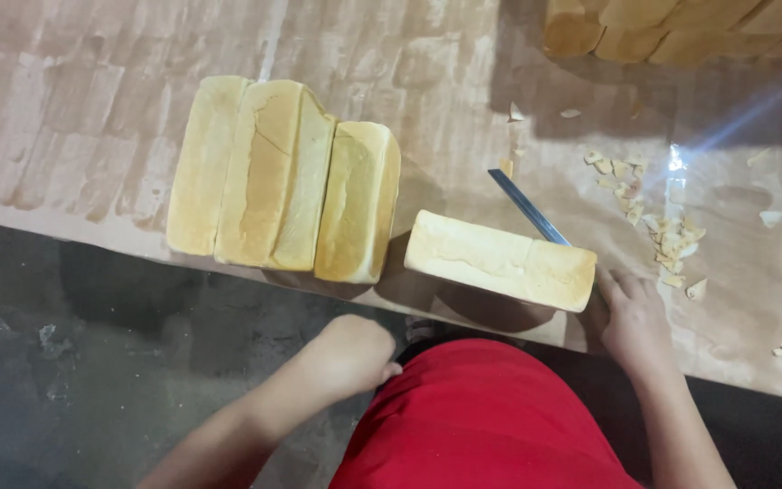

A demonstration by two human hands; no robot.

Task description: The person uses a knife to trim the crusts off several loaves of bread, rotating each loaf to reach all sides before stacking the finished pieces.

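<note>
Pale bread loaves: four. Three stand side by side left of the knife (529, 206); one single loaf (500, 260) lies just below its blade. Knives: one. Browner loaves, heaped above and right of the knife: several, count unclear. Crust scraps right of it: many.

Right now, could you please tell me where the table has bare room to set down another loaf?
Bare brown tabletop lies left of the three pale loaves. Right of the single loaf, crust scraps and the knife crowd it.
</note>
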